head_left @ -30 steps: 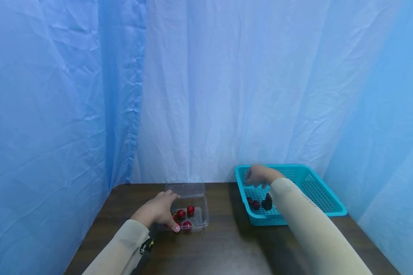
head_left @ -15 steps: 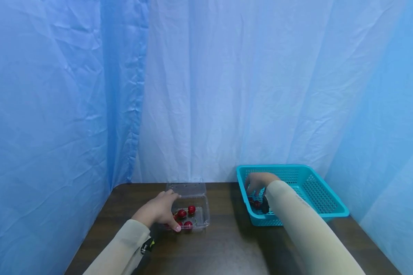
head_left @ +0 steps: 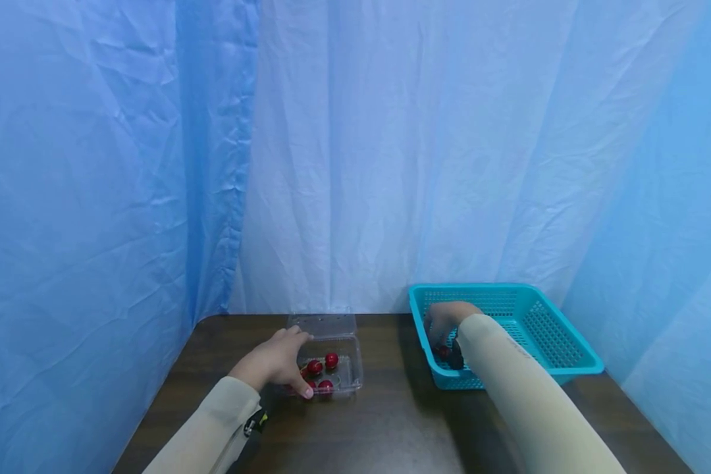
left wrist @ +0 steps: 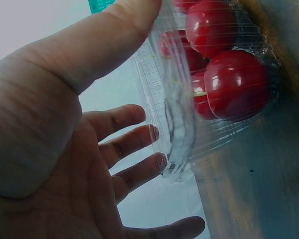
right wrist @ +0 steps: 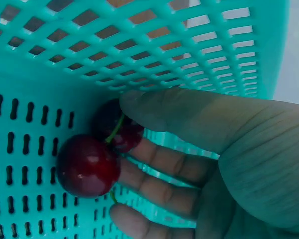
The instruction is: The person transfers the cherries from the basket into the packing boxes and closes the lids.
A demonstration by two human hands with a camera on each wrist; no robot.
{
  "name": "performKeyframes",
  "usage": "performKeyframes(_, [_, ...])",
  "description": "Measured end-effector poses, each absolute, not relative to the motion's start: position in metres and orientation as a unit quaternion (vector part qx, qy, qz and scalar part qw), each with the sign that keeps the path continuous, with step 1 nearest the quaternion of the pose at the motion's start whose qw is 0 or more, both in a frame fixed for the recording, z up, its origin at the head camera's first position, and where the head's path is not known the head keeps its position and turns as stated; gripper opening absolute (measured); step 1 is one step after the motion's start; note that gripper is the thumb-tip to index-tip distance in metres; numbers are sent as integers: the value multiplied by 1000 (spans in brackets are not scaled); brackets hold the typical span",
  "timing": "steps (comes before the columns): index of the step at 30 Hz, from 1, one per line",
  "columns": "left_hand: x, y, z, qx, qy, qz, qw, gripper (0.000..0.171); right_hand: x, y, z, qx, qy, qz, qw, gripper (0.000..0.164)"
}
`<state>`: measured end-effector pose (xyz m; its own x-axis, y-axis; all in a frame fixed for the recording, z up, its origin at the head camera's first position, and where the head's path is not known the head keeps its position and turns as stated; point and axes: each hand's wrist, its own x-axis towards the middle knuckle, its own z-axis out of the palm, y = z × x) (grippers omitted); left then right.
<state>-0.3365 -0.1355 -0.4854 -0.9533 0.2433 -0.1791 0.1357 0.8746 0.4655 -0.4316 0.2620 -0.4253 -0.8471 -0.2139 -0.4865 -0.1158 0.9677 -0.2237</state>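
My left hand (head_left: 277, 361) holds the left side of a clear plastic clamshell box (head_left: 348, 378), thumb at the front wall and fingers toward the back. The left wrist view shows fingertips touching the box's rim (left wrist: 182, 134) and several red cherries (left wrist: 237, 84) inside. Down in the left end of a teal basket (head_left: 512, 380) is my right hand (head_left: 447, 318). Up close, its thumb presses on a dark red cherry (right wrist: 103, 119) with a green stem, and fingers curl behind it. Another cherry (right wrist: 87, 167) lies against it, near the fingertips.
The hinged lid (head_left: 322, 326) of the box stands open at the back. Both containers rest on a dark wooden table (head_left: 385, 421). Light blue curtains (head_left: 379, 164) hang behind and at both sides. The basket has raised, slotted walls.
My right hand has lowered from above the basket's left end to the cherries at its bottom. The left hand keeps its place on the box. The head view has shifted slightly.
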Motion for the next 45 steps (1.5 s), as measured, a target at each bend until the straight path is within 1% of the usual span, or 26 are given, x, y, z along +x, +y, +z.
performKeyframes(4, [-337, -136, -486, 102, 961, 228, 115, 112, -425, 260, -419, -73, 955, -116, 264, 28])
performKeyframes(11, [-337, -136, -486, 102, 962, 225, 114, 112, -416, 248, -408, -49, 960, -85, 262, 23])
performKeyframes(13, [-338, -136, -488, 101, 963, 224, 114, 112, -414, 246, -406, -44, 961, -80, 260, 24])
performKeyframes(15, [-339, -136, -489, 102, 963, 224, 114, 112, -414, 247, -407, -45, 961, -82, 260, 25])
performKeyframes(20, [-339, -136, -488, 106, 962, 226, 114, 112, -414, 252, -406, -61, 960, -93, 256, 19])
performKeyframes(23, [-338, -136, -487, 105, 962, 226, 114, 112, -417, 258, -409, -84, 962, -106, 239, 16])
performKeyframes(29, [-337, -135, -487, 104, 962, 227, 114, 114, -433, 269, -415, -111, 967, -109, 203, 20])
performKeyframes(31, [-336, -135, -487, 103, 962, 226, 114, 113, -440, 271, -413, -114, 966, -125, 198, 19])
performKeyframes(36, [-335, -134, -485, 102, 961, 228, 115, 113, -449, 274, -400, -141, 962, -158, 172, 9])
performKeyframes(41, [-334, -134, -483, 99, 962, 225, 117, 113, -448, 265, -385, -166, 963, -155, 147, 8])
performKeyframes(45, [-334, -134, -483, 100, 963, 221, 117, 113, -441, 247, -378, -173, 962, -164, 135, 8])
